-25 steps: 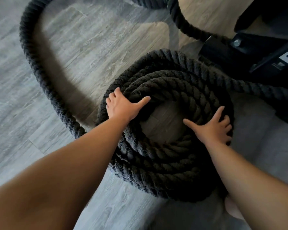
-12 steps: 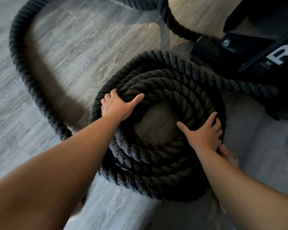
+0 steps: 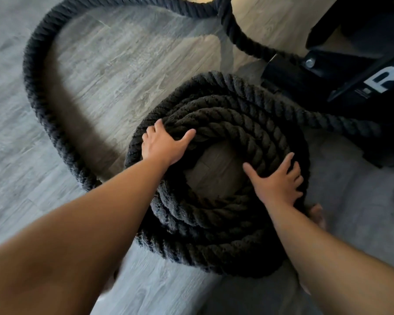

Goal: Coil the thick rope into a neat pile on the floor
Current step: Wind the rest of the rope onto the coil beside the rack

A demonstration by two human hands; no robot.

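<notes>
On the grey floor (image 3: 82, 64) we see the thick black rope (image 3: 214, 226) coiled (several stacked loops), left hand (image 3: 163, 145) and right hand (image 3: 276, 181) spread flat on it, gripping nothing.

Both hands flat on the coiled rope (image 3: 216, 214): left hand (image 3: 163, 145) on the far-left turns, right hand (image 3: 276, 183) on the right side. Loose rope tail loops across the grey wood floor (image 3: 123, 64), black frame (image 3: 350, 71) beside it.
</notes>
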